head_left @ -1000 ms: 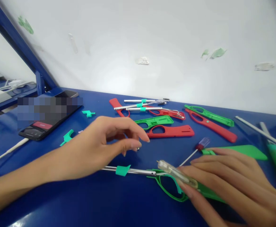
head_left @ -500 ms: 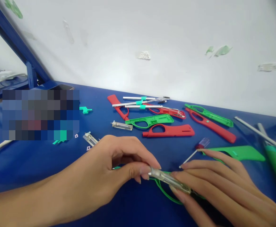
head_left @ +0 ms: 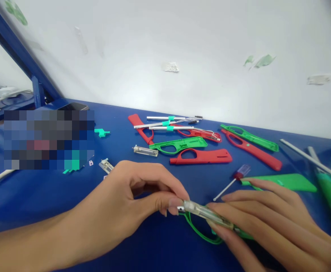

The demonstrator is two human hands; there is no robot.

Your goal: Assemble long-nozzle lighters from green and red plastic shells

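Note:
My right hand (head_left: 256,211) grips a clear lighter fuel tank (head_left: 211,215) between thumb and fingers, its pale valve end pointing left. At that end my left hand (head_left: 151,200) has thumb and forefinger pinched together, with a small silvery piece with a dark hole (head_left: 180,208) at their tips. Whether that piece touches the tank I cannot tell. Under the tank shows a green lighter shell half (head_left: 199,232), with its ring-shaped trigger guard visible and the rest hidden by my right hand. A small screwdriver (head_left: 240,173) lies just beyond my right fingers.
Red lighter shells (head_left: 202,156), green shells (head_left: 290,182) and silver lighter tubes with wires (head_left: 165,118) lie across the blue table (head_left: 111,113). Two more fuel tanks (head_left: 145,151) rest left of centre. Teal triggers (head_left: 101,132) and a pixelated patch are farther left. A white wall rises behind.
The fuel tank and my right hand have shifted slightly right, opening a gap where the silvery piece shows at my left fingertips. My left hand has barely moved.

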